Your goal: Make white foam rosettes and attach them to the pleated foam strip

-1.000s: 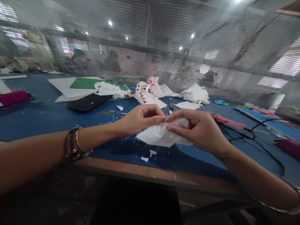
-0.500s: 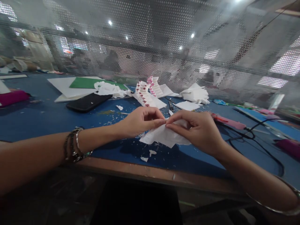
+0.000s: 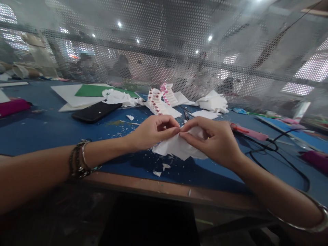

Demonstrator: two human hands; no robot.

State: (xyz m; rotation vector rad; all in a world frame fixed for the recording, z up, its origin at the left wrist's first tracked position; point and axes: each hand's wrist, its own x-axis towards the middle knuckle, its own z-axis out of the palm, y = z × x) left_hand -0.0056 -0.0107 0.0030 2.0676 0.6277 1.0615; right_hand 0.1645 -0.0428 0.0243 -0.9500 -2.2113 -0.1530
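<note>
My left hand and my right hand meet above the near edge of a blue table. Both pinch the same crumpled white tissue paper, fingertips touching at its top edge. The paper hangs down from the pinch just above the table. Bracelets circle my left wrist and a metal bangle sits on my right forearm.
A black phone lies to the left, behind it white and green sheets. Folded white papers with pink dots, a tissue stack, a pink tool with black cable, paper scraps. Perforated screen at the back.
The paper has been gathered tighter between the fingertips and lifted slightly. Both hands have stayed in almost the same place.
</note>
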